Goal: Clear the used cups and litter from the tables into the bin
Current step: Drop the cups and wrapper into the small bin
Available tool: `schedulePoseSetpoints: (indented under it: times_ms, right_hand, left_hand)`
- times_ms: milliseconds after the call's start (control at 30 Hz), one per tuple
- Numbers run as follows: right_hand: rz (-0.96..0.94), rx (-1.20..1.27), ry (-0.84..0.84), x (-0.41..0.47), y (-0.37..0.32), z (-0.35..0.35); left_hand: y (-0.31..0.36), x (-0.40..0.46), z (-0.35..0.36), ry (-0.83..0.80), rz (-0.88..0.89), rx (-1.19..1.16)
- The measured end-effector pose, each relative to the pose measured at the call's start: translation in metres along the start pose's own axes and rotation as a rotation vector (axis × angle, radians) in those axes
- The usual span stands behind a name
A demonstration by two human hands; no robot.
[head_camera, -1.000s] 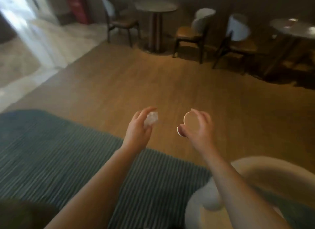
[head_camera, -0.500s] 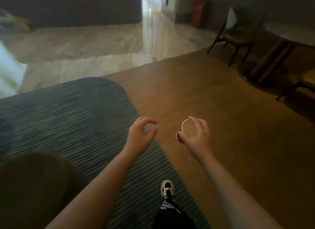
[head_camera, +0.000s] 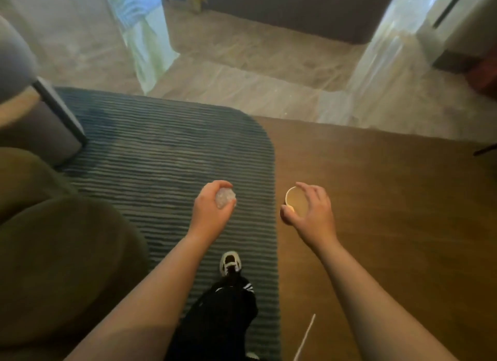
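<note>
Over rug (head_camera: 161, 156), left hand (head_camera: 208, 212) grips wad (head_camera: 225, 197) (crumpled); right hand (head_camera: 313, 212) grips cup (head_camera: 295, 200).

No text or label can be read.

This looks like a lounge or café seating area: a dark ribbed rug (head_camera: 166, 156) lies on wood flooring (head_camera: 376, 199), with an olive upholstered seat (head_camera: 53, 253) at the rug's left edge and glossy marble tiles (head_camera: 242, 75) beyond its far edge.
</note>
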State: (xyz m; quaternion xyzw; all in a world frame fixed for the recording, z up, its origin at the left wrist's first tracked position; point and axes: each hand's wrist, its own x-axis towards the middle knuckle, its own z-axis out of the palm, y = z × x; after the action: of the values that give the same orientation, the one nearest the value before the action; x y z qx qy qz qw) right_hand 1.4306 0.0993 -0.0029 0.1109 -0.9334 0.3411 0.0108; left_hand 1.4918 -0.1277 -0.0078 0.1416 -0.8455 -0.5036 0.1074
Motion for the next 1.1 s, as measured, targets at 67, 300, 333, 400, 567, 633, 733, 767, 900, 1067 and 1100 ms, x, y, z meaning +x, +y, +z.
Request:
schedulePoseSetpoints:
  times_ms: [67,300,333,400,567,633,733,767,900,1067,1100]
  right_hand:
    - [-0.043,0.006,-0.040,0.054,0.000,0.022]
    - [-0.164,0.032,-0.222,0.273,-0.037,0.111]
    - [-0.171,0.038,-0.255,0.306,-0.048,0.120]
    - [-0.181,0.045,-0.312,0.371,-0.069,0.137]
    - [-0.239,0.057,-0.343,0.499,-0.120,0.174]
    - [-0.261,0.066,-0.363,0.548,-0.141,0.196]
    - [-0.306,0.080,-0.384,0.621,-0.169,0.236]
    - [-0.321,0.089,-0.389,0.646,-0.178,0.251]
    - [-0.395,0.092,-0.453,0.753,-0.212,0.319]
    - [-0.521,0.081,-0.589,0.918,-0.276,0.404]
    - [-0.551,0.068,-0.619,0.949,-0.292,0.418]
  left_hand:
    - [-0.016,0.038,-0.001,0.056,-0.039,0.027]
    - [-0.066,0.223,-0.027,0.208,-0.157,0.071]
    - [-0.070,0.252,-0.034,0.224,-0.178,0.079]
    - [-0.075,0.311,-0.052,0.260,-0.214,0.105]
    - [-0.079,0.426,-0.095,0.358,-0.243,0.111]
    - [-0.083,0.468,-0.111,0.391,-0.278,0.110]
    - [-0.100,0.529,-0.131,0.445,-0.328,0.110]
    - [-0.108,0.550,-0.137,0.457,-0.339,0.100]
    - [-0.149,0.649,-0.166,0.506,-0.379,0.112]
    - [-0.189,0.801,-0.228,0.645,-0.448,0.108]
    - [-0.194,0.827,-0.243,0.669,-0.472,0.098]
